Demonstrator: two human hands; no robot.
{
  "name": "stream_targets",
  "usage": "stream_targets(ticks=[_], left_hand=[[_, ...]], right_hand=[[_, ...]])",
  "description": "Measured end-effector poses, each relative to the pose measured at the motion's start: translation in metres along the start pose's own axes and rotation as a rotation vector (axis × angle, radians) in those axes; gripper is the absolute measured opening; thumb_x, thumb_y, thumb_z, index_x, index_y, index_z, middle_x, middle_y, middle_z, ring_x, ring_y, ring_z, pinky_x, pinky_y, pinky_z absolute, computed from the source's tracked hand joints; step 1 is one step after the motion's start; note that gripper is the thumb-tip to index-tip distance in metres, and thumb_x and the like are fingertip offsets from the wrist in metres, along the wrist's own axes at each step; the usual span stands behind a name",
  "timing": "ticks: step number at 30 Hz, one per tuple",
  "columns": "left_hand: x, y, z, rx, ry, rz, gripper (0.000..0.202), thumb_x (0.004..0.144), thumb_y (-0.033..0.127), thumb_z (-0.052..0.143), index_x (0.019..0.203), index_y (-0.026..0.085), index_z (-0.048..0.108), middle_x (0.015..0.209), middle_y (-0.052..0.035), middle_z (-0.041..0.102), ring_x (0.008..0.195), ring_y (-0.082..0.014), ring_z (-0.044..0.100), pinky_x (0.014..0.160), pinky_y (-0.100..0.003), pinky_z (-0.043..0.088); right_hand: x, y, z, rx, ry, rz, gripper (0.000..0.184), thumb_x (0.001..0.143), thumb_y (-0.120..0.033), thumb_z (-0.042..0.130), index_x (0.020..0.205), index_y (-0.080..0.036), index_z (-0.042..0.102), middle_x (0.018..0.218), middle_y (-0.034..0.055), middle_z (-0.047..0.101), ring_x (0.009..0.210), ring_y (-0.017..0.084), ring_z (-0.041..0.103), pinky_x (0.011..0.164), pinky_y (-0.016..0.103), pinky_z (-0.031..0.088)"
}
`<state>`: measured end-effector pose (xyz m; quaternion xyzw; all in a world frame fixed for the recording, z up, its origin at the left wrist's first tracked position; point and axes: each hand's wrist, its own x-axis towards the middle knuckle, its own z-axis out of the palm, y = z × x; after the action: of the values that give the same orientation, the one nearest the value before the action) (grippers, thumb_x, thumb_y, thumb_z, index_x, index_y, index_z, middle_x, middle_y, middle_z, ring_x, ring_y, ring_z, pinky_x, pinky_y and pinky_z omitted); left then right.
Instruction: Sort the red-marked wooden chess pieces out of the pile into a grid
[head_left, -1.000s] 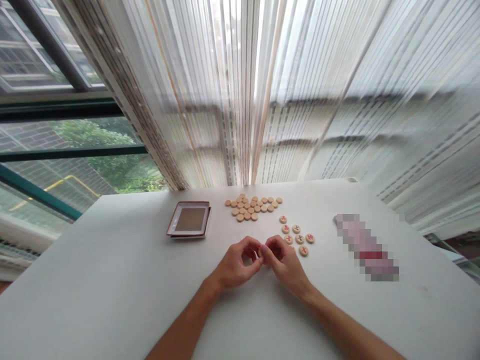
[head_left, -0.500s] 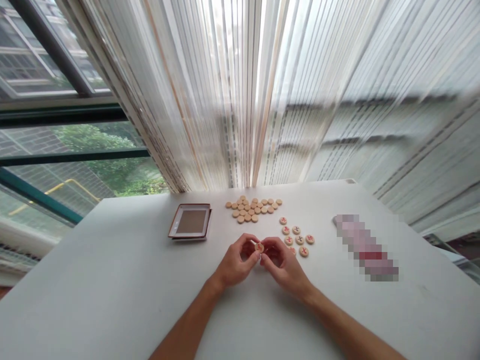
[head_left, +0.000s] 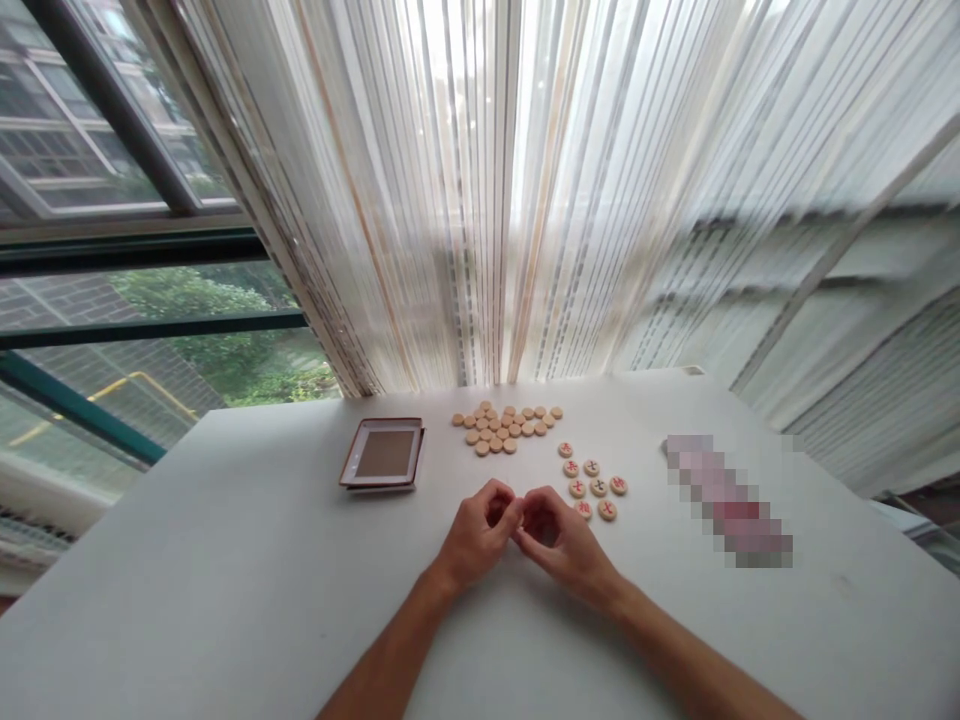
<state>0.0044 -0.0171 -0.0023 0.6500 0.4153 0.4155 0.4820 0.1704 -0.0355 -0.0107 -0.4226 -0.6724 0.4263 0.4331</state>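
Observation:
Over the middle of the white table, the fingertips of my left hand (head_left: 480,530) and my right hand (head_left: 559,540) meet, curled closed. Between them they pinch a Chinese chess piece, now almost wholly hidden by the fingers. Just right of my right hand lies a loose group of face-up Chinese chess pieces (head_left: 598,487), round and wooden, most with red characters and some with dark ones. Beyond my hands sits a cluster of plain-topped Chinese chess pieces (head_left: 502,433), lying close together with no characters showing.
A shallow open box (head_left: 385,453) with a brown inside and pale rim stands left of the cluster. To the right lies a blurred-out pinkish object (head_left: 724,495). The white table (head_left: 247,570) ends at a striped string curtain (head_left: 480,200) and a window.
My fingers have closed together over the red-marked piece, which showed between the fingertips before and is now covered. The camera view has tilted slightly. The pieces on the table lie as before.

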Motion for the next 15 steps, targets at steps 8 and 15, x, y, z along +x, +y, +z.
stream_targets(ticks=[8,15], left_hand=[[0.0004,0.0000,-0.0008,-0.014,0.029,0.014,0.023,0.095,0.038,0.051,0.096,0.016,0.059,0.071,0.0003,0.061,0.059,-0.0108,0.054,0.055,-0.020,0.041],[-0.0005,0.0063,0.0011,-0.053,0.042,0.048,0.021,0.093,0.039,0.056,0.095,0.017,0.056,0.079,-0.0032,0.068,0.072,-0.0153,0.065,0.067,-0.024,0.050]], right_hand=[[0.0018,-0.0044,0.0006,0.024,0.046,-0.002,0.019,0.090,-0.036,0.065,0.093,-0.021,0.052,0.085,0.0017,0.060,0.073,0.016,0.059,0.066,0.029,0.051],[0.0025,-0.0071,-0.0009,0.144,0.038,0.012,0.022,0.094,-0.039,0.060,0.106,-0.022,0.052,0.091,0.0041,0.064,0.077,0.018,0.064,0.071,0.032,0.055]])
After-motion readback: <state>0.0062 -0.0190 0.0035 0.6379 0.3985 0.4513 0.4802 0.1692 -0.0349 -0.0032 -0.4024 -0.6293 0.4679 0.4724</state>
